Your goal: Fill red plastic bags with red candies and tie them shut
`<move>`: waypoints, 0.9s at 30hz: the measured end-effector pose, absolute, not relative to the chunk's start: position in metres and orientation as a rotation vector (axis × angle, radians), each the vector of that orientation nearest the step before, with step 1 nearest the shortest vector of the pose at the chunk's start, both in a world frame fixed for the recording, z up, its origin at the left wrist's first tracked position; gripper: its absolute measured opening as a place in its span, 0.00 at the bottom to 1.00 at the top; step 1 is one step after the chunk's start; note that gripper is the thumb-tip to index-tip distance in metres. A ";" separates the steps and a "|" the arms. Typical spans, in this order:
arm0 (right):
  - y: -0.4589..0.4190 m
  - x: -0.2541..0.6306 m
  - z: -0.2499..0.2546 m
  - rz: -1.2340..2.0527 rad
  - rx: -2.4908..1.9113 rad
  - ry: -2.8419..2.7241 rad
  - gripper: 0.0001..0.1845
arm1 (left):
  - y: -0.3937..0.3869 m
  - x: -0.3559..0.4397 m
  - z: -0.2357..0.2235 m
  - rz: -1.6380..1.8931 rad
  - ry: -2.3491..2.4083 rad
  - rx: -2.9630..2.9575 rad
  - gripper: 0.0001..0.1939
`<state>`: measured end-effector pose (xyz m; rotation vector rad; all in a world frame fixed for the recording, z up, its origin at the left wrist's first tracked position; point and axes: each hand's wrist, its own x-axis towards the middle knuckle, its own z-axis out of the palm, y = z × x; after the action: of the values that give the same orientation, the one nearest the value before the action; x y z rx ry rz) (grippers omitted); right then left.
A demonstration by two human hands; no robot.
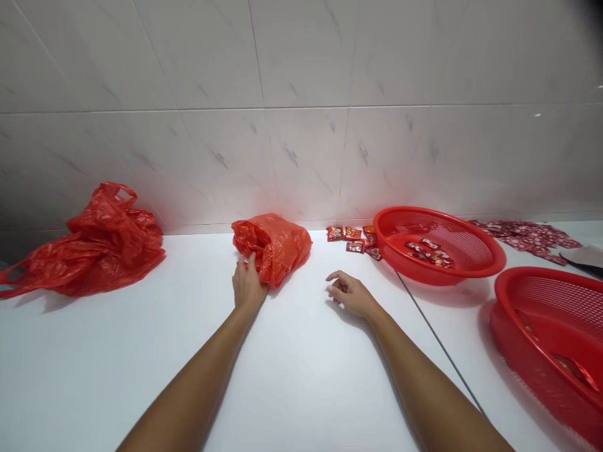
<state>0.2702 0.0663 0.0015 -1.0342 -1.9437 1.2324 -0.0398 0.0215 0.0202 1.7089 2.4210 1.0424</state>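
Note:
My left hand (247, 285) is closed on the gathered edge of a red plastic bag (287, 248), which lies on its side near the wall; some of the fingertips are hidden in its folds. What the bag holds does not show. My right hand (351, 295) hovers low over the white table, fingers loosely curled and apart, with nothing seen in them. Beyond it, near the wall, several small red packets (353, 233) lie loose. To its right is a red plastic basket (440, 213) with several small packets (431, 253) inside.
On the left, another red plastic bag (113, 245) is crumpled on the white table (292, 376). A second red basket (513, 307) stands at the right edge with a few packets in it. Behind the baskets lies a spread of dark red packets (527, 235). A tiled wall (306, 157) bounds the back.

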 end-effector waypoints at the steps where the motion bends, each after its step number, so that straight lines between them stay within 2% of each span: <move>1: 0.065 0.272 0.006 1.180 -1.024 -1.994 0.22 | 0.032 -0.031 0.019 1.031 2.414 1.736 0.26; 3: 0.062 0.271 0.014 1.019 -0.988 -2.160 0.34 | 0.044 -0.012 0.012 1.040 2.399 1.800 0.16; 5: 0.058 0.263 0.018 0.866 -0.943 -2.342 0.41 | 0.045 0.011 0.002 1.074 2.344 1.886 0.15; 7: 0.056 0.253 0.019 0.767 -0.943 -2.441 0.43 | 0.042 0.033 -0.008 1.121 2.254 1.979 0.12; 11: 0.067 0.244 0.008 0.697 -1.125 -2.312 0.40 | 0.036 0.050 -0.013 1.326 2.107 2.045 0.09; 16: 0.089 0.260 -0.006 0.720 -1.265 -2.130 0.25 | 0.029 0.033 0.008 1.735 1.863 2.021 0.09; 20: 0.096 0.264 -0.010 0.731 -1.280 -2.065 0.23 | 0.021 0.035 0.016 1.961 1.631 2.059 0.08; 24: 0.095 0.264 -0.009 0.727 -1.253 -2.064 0.23 | 0.013 0.049 0.015 1.982 1.365 2.263 0.06; 27: 0.091 0.267 -0.003 0.696 -1.188 -2.098 0.20 | 0.011 0.056 0.016 1.801 1.179 2.487 0.04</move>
<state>0.2671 0.0910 -0.0034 -1.1881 -2.0985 0.6958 0.0558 0.0109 0.0161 2.4873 1.1786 1.8013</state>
